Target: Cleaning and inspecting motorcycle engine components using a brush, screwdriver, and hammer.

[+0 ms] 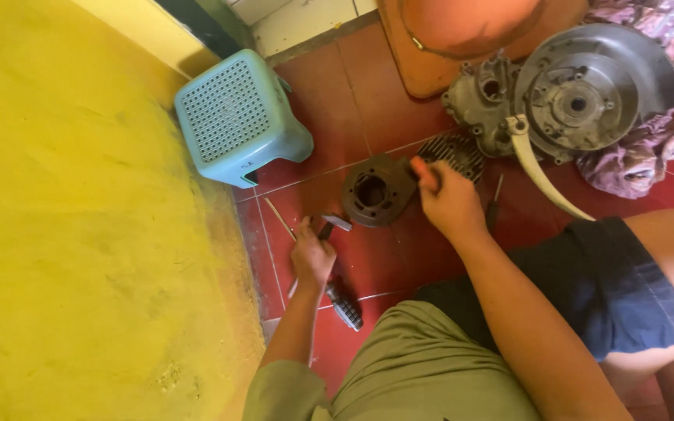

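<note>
The yellow wall [79, 234] closes the left side, and the engine case [571, 97] crowds the upper right. A stool [239, 117] stands against the wall. On the open red floor [384, 257] between them sits the cylinder [374, 191], steadied by the clasping right hand [450, 204]. The left hand [312, 257] grips a hammer [335, 269] (head near the cylinder).

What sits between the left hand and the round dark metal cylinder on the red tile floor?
Only a small grey-headed tool, lying just beyond the left hand. The round dark metal cylinder lies further on, with the right hand already on its far edge.
</note>
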